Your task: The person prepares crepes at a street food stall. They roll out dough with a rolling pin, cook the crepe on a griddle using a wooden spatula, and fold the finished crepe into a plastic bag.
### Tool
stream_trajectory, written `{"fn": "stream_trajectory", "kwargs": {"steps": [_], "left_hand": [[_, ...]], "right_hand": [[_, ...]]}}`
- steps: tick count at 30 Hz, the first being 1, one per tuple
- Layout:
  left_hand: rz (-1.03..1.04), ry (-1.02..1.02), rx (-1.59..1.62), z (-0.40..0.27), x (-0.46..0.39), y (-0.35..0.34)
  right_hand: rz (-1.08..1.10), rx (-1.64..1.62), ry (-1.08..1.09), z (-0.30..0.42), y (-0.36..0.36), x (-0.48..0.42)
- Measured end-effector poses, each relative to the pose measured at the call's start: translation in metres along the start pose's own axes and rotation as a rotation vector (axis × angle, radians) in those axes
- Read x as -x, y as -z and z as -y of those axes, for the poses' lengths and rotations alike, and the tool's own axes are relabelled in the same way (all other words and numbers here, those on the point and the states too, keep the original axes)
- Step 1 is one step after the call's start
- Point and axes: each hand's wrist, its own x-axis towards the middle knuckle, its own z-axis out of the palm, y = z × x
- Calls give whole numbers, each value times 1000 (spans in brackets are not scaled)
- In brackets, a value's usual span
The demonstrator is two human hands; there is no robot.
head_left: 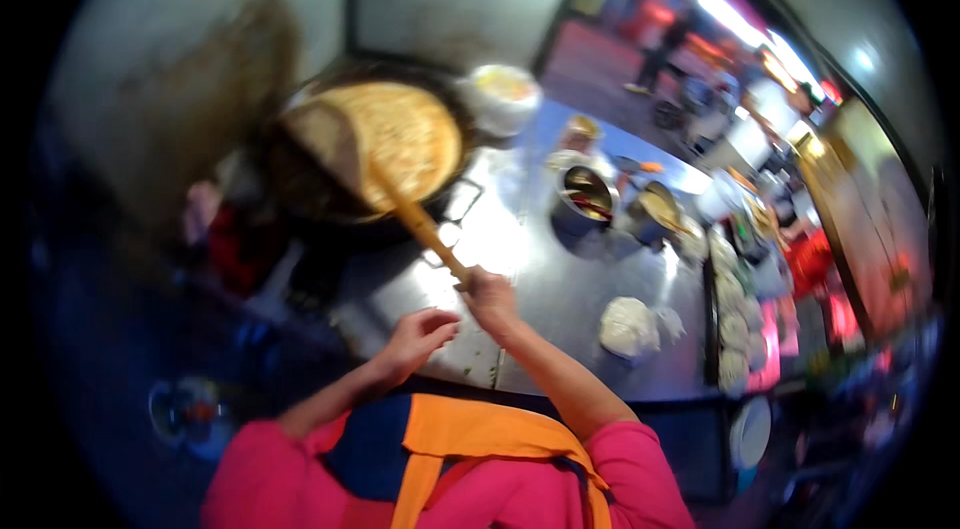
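My right hand [489,298] is closed around the near end of a long wooden stick [421,226], flat or round I cannot tell. Its far end meets a big round flatbread [412,135] on a dark round griddle [300,188] at the upper left. The flatbread's left part looks folded over or lifted, with its paler side showing. Just left of the right hand, my left hand [420,338] hovers near the counter's front edge, fingers loosely curved and holding nothing. A ball of white dough [628,326] lies on the steel counter [551,304] to the right.
Behind the counter's middle stand a white bowl [504,100], a metal pot [585,197] with utensils and a second pot [655,212]. Several pale dough pieces [731,319] line the right side. A wall rises behind the griddle; people are outside beyond the opening.
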Motion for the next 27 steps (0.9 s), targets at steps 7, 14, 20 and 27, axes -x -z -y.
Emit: {"fn": "stream_trajectory", "kwargs": {"steps": [7, 14, 20, 27], "left_hand": [[-17, -164, -198, -23, 20, 24], [-166, -403, -468, -91, -1, 102], [-480, -407, -1013, -103, -79, 259], [-363, -13, -1478, -92, -180, 390]], "right_hand": [[114, 127, 147, 27, 73, 13], [125, -14, 191, 34, 160, 30], [27, 466, 95, 78, 259, 36], [-11, 726, 170, 143, 336, 21]]}}
